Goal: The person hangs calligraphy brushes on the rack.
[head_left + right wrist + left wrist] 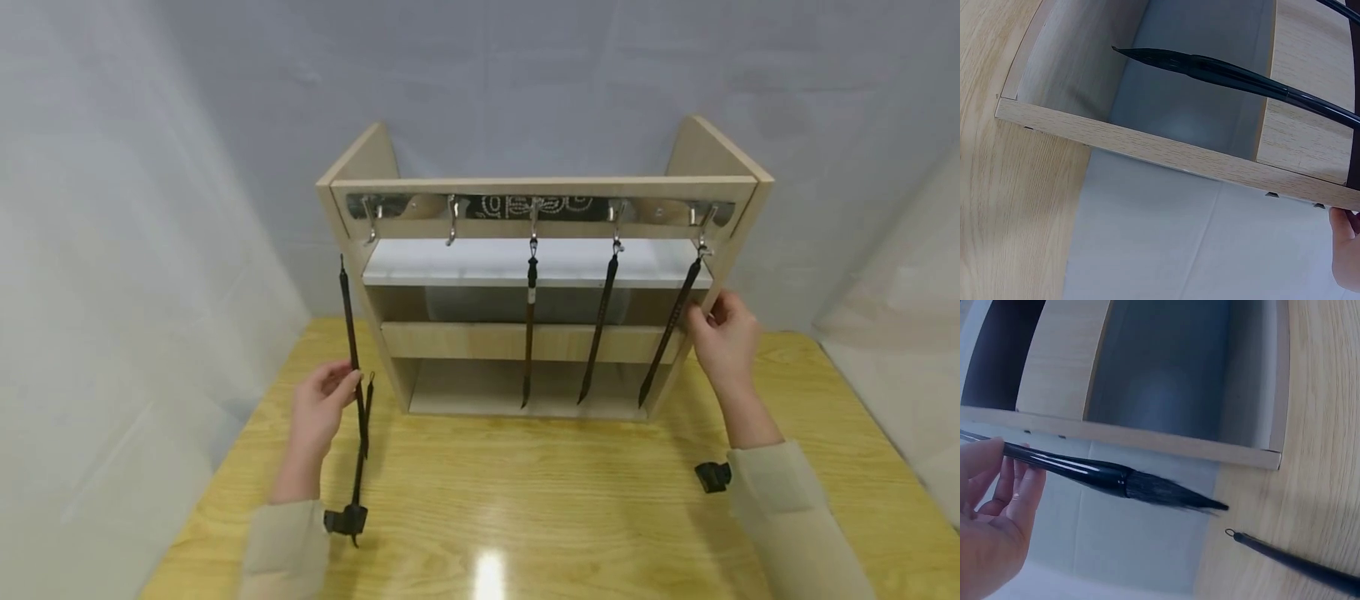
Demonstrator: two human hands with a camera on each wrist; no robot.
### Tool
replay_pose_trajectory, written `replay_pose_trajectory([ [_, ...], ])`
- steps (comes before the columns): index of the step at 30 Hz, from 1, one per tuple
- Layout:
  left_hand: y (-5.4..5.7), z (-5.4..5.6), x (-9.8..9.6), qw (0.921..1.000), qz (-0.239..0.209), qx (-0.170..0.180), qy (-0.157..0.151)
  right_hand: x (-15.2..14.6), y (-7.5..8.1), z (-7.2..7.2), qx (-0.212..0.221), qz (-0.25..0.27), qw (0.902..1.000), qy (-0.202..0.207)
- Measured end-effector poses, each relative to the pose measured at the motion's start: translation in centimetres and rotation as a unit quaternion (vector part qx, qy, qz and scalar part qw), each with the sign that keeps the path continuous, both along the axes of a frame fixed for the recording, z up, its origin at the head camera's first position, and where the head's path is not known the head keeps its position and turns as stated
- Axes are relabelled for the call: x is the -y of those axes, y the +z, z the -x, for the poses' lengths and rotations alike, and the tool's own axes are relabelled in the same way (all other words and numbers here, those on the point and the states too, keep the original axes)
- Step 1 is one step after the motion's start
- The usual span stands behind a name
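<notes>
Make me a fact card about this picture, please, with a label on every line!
Left hand: pinches a brush, bristles down
Right hand: holds the side of the wooden rack
Hooks: five, along the rack's front
Hanging brushes: three, on the middle hook and the two right of it
Bare hooks: the two left ones
Table: another brush lies there

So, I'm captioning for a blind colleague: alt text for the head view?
A left hand holds a brush, tip down, beside a shelf unit where three brushes hang from hooks; the right hand touches its side. Another brush lies on the table.
</notes>
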State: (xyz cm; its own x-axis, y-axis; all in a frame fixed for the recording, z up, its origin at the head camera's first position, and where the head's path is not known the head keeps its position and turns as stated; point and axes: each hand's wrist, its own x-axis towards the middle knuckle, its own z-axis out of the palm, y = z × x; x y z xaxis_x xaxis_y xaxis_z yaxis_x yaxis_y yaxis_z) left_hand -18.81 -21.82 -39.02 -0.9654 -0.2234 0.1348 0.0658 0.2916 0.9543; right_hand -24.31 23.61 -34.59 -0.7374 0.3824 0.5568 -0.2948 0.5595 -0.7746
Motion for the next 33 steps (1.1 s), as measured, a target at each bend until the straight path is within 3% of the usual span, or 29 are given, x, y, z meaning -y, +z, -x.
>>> replay_pose_trajectory([
  [14, 0.2, 0.0, -2.9, 0.9904, -0.075, -0.115, -0.015, 0.1, 0.1, 0.1, -0.006, -0.010, 0.9999, -0.010],
  [27, 1.0, 0.3, -6.1, 0.9792, -0.081, -0.172, -0.070, 0.1, 0.2, -0.1, -0.001, -0.009, 0.9999, -0.008],
  [33, 1.1, 0.7, -7.1, 0.9809, -0.047, -0.179, -0.061, 0.1, 0.1, -0.1, 0.005, -0.002, 1.0000, -0.004],
])
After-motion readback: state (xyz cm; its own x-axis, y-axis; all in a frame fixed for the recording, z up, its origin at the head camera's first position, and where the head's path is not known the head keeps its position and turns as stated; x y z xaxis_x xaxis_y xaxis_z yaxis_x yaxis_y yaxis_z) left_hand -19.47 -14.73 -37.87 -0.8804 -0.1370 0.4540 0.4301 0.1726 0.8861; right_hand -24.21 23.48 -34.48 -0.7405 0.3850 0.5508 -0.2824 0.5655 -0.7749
